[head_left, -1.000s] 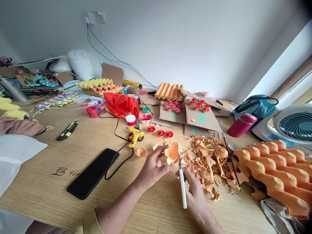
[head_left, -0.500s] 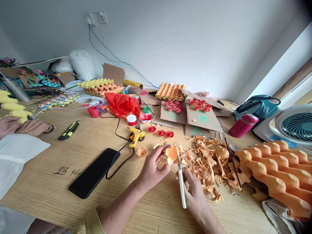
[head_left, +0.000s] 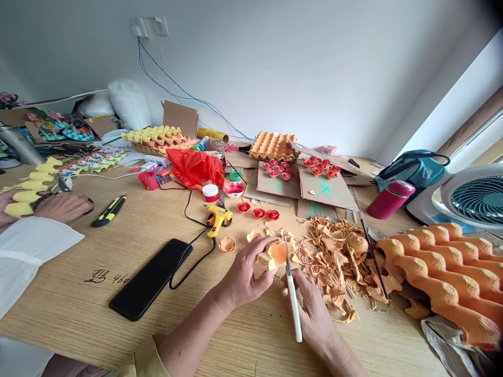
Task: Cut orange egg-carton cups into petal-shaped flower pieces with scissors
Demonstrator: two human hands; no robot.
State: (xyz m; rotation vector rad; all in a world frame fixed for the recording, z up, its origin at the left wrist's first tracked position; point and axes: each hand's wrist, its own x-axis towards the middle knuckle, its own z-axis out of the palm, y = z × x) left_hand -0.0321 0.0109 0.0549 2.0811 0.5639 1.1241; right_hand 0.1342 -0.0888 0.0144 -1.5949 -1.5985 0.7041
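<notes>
Between the fingers and thumb of my left hand (head_left: 251, 269) is an orange egg-carton cup (head_left: 278, 253) with petal-shaped edges, its opening tilted toward me. My right hand (head_left: 312, 309) grips white-handled scissors (head_left: 293, 301), whose blades point away from me and lie against the cup's right edge. How far apart the blades are I cannot make out. A trimmed cup (head_left: 227, 244) rests on the table left of my hands. Just beyond them stand three red paper-pulp roses (head_left: 259, 213). Orange scraps (head_left: 330, 256) are heaped beside the scissors.
A yellow glue gun (head_left: 217, 220) and a black phone (head_left: 150, 279) lie to the left, a cutter (head_left: 109, 211) farther out. Orange egg trays (head_left: 440, 262) stand at right, near a pink bottle (head_left: 392, 199) and a fan (head_left: 475, 196). Another person's hand (head_left: 63, 207) holds yellow carton at far left.
The cup has turned slightly in my left fingers, and the scissors stay at its right edge. The other person's hands have moved right and up with the yellow carton strip.
</notes>
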